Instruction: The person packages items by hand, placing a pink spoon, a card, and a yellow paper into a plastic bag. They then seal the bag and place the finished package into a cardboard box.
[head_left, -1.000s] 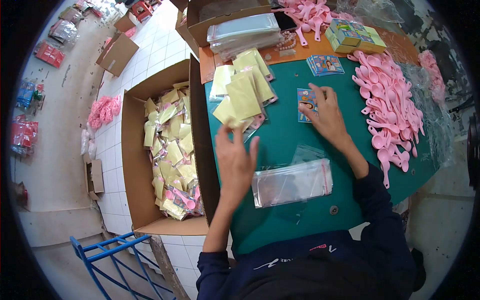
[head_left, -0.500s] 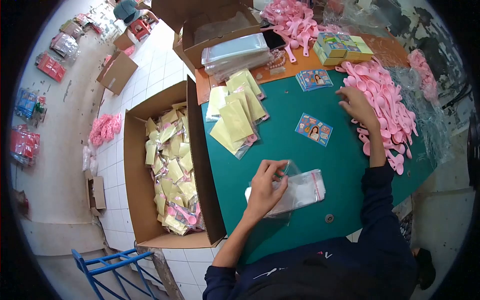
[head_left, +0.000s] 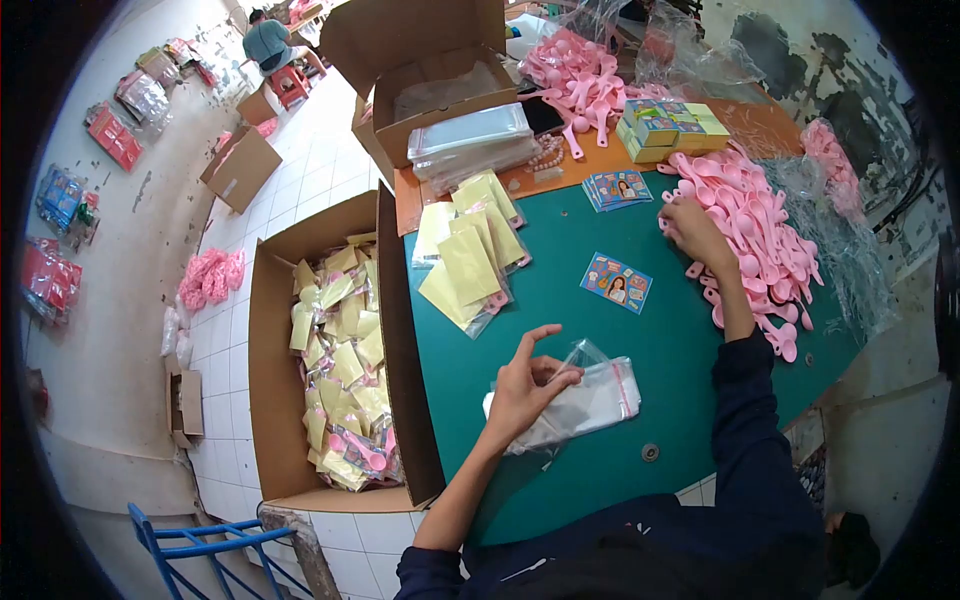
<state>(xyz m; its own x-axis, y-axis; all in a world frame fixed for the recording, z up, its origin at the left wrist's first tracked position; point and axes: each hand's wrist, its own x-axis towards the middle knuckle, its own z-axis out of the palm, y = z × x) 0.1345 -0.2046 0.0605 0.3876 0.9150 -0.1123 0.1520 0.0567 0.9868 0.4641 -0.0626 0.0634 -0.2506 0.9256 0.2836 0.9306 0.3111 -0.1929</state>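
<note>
My left hand [head_left: 532,388] pinches a clear plastic bag [head_left: 588,352] between thumb and fingers, the index finger raised. Under it lies a stack of clear bags [head_left: 600,395] with a pink strip at one end. My right hand [head_left: 697,235] is at the left edge of a heap of pink plastic spoons [head_left: 755,225], fingers curled down; what they grip is hidden. One blue printed card [head_left: 616,283] lies flat between my hands. Beyond it is a small pile of the same cards [head_left: 617,190].
Left on the green table [head_left: 560,240] lie packets with yellow cards [head_left: 470,262]. A deep cardboard box [head_left: 262,380] full of such packets stands beside it. Behind are clear sleeves [head_left: 470,140], card stacks [head_left: 672,130] and more spoons [head_left: 575,75]. A person [head_left: 266,42] sits far off.
My right hand has shifted slightly left and down, its fingers curled at the spoon heap. My left hand has lifted the bag slightly, with the index finger now extended. The view has shifted slightly.
</note>
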